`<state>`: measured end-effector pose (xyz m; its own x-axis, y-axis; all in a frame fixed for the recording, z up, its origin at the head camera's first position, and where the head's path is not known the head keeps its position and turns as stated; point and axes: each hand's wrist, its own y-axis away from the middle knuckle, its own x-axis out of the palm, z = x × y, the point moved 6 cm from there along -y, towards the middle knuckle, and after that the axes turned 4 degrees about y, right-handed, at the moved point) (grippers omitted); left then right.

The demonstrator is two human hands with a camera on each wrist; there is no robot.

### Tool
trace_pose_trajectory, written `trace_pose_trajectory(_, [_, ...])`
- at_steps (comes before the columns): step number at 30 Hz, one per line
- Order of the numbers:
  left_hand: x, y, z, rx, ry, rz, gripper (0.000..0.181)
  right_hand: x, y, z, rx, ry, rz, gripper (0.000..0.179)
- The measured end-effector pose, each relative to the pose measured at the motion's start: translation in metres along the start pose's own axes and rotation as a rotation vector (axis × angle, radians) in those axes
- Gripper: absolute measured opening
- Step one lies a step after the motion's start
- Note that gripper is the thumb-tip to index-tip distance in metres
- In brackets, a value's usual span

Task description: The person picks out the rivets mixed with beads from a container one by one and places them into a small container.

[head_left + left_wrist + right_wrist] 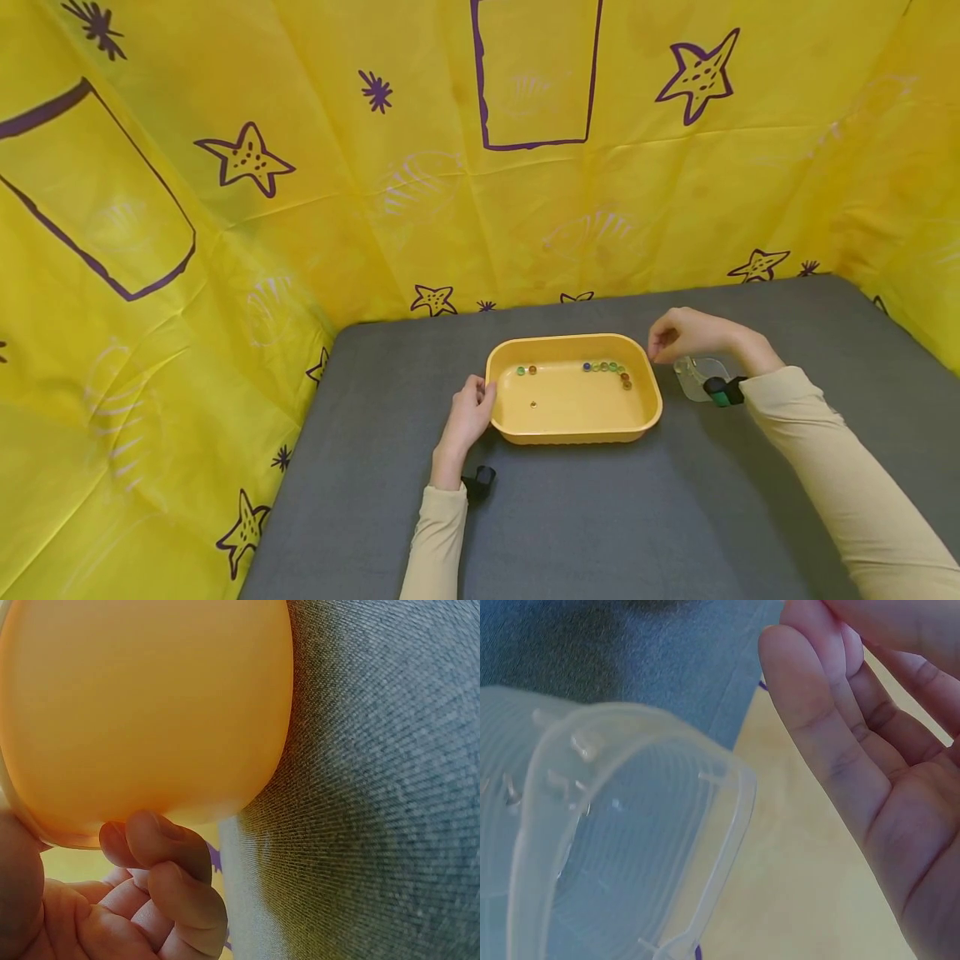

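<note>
A yellow rectangular tray [577,421] lies on the grey table with several glass marbles on its floor. Green and brown marbles sit at the back left, a small one [533,405] nearer the front, and a curved row with a blue marble [587,367] at the back right. My left hand [467,414] grips the tray's left end, thumb at the rim and fingers against the outer wall. Just off the right rim hovers my right hand [678,333], thumb and fingertips drawn together; I cannot tell whether they pinch anything. Below it stands a clear plastic container [630,750].
Yellow cloth [330,108] printed with purple starfish hangs behind the table and along both sides. The grey tabletop [600,525] extends in front of the tray. Both wrists wear black camera mounts, the left one [480,482] near the tabletop.
</note>
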<state>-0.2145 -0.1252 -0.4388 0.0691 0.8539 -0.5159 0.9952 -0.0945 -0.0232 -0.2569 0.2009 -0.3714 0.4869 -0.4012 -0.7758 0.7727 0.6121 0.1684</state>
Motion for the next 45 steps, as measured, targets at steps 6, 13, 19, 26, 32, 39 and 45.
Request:
trace_pose_trajectory(6, [0.000,-0.001,0.000,-0.008,0.001,0.005,0.024,-0.004,0.006,-0.004,0.009,-0.009,-0.014,0.011])
trace_pose_trajectory(13, [0.000,0.000,0.000,-0.005,0.007,0.010,0.024,-0.007,0.013,-0.009,0.004,-0.032,-0.024,0.009])
trace_pose_trajectory(19, [-0.001,0.000,0.000,-0.005,0.004,0.007,0.025,-0.008,0.017,-0.014,0.005,-0.036,-0.032,0.008])
trace_pose_trajectory(26, [0.000,0.001,0.001,-0.018,0.000,0.007,0.027,-0.013,0.025,-0.018,0.020,-0.006,-0.058,0.005])
trace_pose_trajectory(32, [0.000,0.001,0.001,-0.019,0.004,0.008,0.027,-0.016,0.034,-0.022,0.015,-0.020,-0.074,0.004])
trace_pose_trajectory(39, [0.001,0.001,0.001,-0.027,0.011,0.011,0.028,-0.016,0.042,-0.028,0.054,-0.049,-0.079,0.006])
trace_pose_trajectory(45, [0.001,0.001,0.001,-0.028,0.009,0.011,0.028,-0.016,0.046,-0.031,0.056,-0.053,-0.084,0.006])
